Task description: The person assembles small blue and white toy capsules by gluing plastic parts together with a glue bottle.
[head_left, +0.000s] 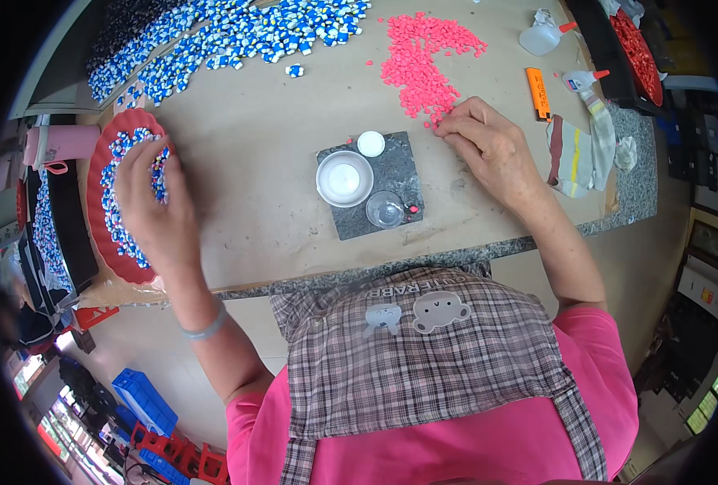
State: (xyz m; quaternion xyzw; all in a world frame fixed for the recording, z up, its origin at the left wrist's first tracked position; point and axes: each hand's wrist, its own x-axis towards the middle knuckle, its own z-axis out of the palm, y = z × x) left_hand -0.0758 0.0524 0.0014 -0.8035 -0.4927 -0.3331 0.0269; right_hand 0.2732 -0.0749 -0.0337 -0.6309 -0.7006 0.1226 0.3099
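Observation:
My left hand is over a red scalloped plate full of small blue-and-white pieces. Its thumb and fingers are apart, with pieces showing between them. At the near edge of a spread of small pink pieces, the thumb and forefinger of my right hand are pinched together on a pink piece, mostly hidden by the fingertips. Between my hands lies a dark stone slab bearing a white round dish, a small white cap-like disc and a clear little cup.
Many blue-and-white pieces cover the far left of the table. To the right are an orange box, glue bottles with red tips and a striped cloth. A pink mug stands left of the plate.

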